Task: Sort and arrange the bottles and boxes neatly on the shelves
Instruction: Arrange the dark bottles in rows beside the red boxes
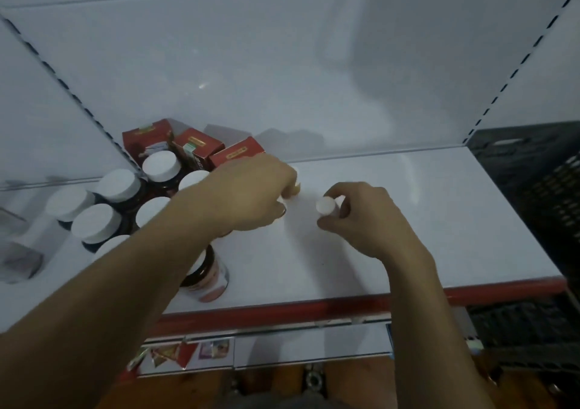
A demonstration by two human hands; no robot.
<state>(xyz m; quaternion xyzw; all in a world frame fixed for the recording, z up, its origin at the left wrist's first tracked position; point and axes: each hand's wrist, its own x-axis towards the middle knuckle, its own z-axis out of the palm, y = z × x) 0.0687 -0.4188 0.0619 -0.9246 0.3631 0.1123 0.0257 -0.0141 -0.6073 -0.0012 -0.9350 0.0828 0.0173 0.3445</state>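
My left forearm (125, 267) crosses the grouped bottles (160, 165) before the red boxes (194, 146). What the left hand (251, 195) grips, I cannot tell. My right hand (361, 217) pinches a small bottle (325, 206) in the middle of the shelf (439, 220), not yet placed. Sorting seems half done.

A shop, it seems: a white metal shelf (439, 220) with a red front strip (314, 306) just nearer than the fingers (342, 190), slotted uprights (521, 63) beyond them, matching white-capped bottles (94, 223) and red boxes (237, 154) stocked to their left, and a black crate (549, 189) to their right.
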